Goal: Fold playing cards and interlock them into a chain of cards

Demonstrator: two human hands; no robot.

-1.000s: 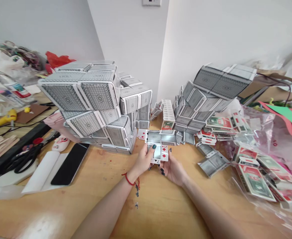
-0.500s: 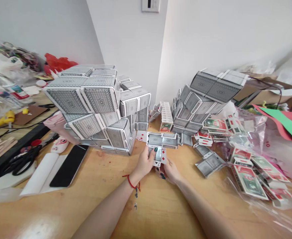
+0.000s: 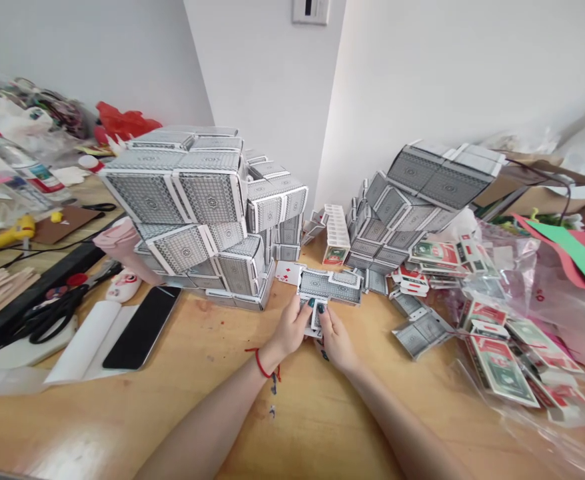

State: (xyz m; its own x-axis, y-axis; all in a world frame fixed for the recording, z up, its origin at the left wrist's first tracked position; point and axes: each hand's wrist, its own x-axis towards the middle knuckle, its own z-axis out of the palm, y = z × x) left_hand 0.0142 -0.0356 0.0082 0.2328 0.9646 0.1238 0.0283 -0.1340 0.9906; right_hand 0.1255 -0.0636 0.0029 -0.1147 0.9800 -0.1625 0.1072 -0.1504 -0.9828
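Both hands meet over the wooden table, gripping small playing cards [image 3: 316, 319] between them. My left hand [image 3: 291, 328] is closed on their left side, thumb on top. On the right side my right hand [image 3: 336, 339] grips them too, its thumb pressed on top. Fingers underneath are mostly hidden. Just beyond lies a flat piece made of joined grey-backed cards [image 3: 317, 283]. A face-up red diamond card [image 3: 287, 272] lies to its left. Behind stand a large block structure of folded cards [image 3: 207, 200] on the left and another card structure [image 3: 412, 200] on the right.
A phone [image 3: 142, 327], black scissors [image 3: 55, 317] and a yellow glue gun [image 3: 10, 233] lie at left. Red and green card boxes [image 3: 502, 367] and clear plastic bags crowd the right. A row of card boxes [image 3: 336, 233] stands at the back, near the wall corner.
My right hand has risen from beneath the cards to their right side, its thumb now on top. The red diamond face that showed between my hands is no longer visible.
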